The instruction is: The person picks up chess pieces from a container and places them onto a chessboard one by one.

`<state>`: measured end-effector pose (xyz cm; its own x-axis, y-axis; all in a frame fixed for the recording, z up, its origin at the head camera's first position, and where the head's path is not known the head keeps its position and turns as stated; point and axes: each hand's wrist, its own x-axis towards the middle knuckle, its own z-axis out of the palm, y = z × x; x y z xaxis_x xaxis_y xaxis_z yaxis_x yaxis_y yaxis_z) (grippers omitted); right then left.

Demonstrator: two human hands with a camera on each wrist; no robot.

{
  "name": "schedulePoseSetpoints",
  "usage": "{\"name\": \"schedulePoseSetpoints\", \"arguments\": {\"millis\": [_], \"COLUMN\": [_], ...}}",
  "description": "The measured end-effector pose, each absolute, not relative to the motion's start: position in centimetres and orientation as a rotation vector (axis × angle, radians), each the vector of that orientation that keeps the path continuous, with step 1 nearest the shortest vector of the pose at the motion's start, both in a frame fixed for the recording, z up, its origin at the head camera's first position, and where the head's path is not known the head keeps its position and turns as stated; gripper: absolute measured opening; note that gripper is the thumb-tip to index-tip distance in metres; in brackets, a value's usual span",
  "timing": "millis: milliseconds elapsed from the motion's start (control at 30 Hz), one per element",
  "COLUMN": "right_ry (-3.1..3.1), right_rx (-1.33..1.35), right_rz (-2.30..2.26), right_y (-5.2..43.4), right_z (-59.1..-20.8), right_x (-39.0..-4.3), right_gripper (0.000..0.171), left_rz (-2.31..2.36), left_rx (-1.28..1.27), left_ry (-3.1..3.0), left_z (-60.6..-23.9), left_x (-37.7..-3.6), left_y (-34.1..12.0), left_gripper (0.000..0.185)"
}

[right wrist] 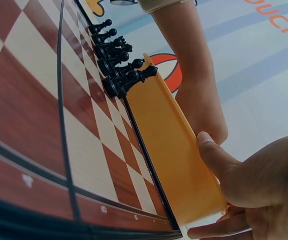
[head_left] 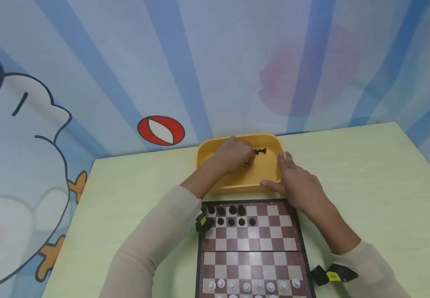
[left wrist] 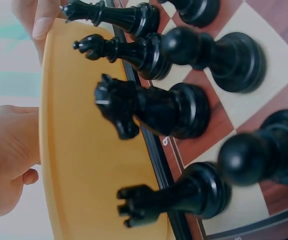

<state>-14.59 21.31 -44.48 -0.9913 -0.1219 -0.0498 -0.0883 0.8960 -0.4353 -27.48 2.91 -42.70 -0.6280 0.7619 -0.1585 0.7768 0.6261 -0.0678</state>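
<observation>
At 3 o'clock from left hand (head_left: 234, 155), a slim black chess piece (head_left: 261, 151) is laid 9-to-3. Finger grip can't be told.

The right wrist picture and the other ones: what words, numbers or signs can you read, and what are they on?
"UCK": orange letters on the blue-striped cartoon wall; the letter before, maybe a D, is cut off.
Too small to read: the yellow labels on the black wrist straps.
Too blurred to read: the pale border marks on the brown-and-cream checkered chessboard.
</observation>
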Motion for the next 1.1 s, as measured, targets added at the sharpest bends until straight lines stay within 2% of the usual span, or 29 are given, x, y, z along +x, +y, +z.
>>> {"name": "schedulePoseSetpoints", "arguments": {"millis": [167,633,1100], "right_ry": [2.98,2.981,2.982], "right_rx": [-0.169,-0.178,-0.187], "right_rz": [-0.679,-0.666,-0.672], "right_y": [21.3,21.8,21.9], "right_z": [-44.6,-44.6,-44.7], "right_x": [-14.7,-14.8,-14.8], "right_gripper": [0.106,0.107,0.106], "left_rz": [-0.214,-0.106,0.128], "left_rx": [1.321,1.362,1.328], "left_ry": [2.745,2.754,2.73], "left_z": [-42.2,-40.4,-39.3], "left_x": [-27.3,-26.6,-25.5], "left_y": [2.7,1.5,0.0], "left_gripper": [0.045,0.017,0.008]}}
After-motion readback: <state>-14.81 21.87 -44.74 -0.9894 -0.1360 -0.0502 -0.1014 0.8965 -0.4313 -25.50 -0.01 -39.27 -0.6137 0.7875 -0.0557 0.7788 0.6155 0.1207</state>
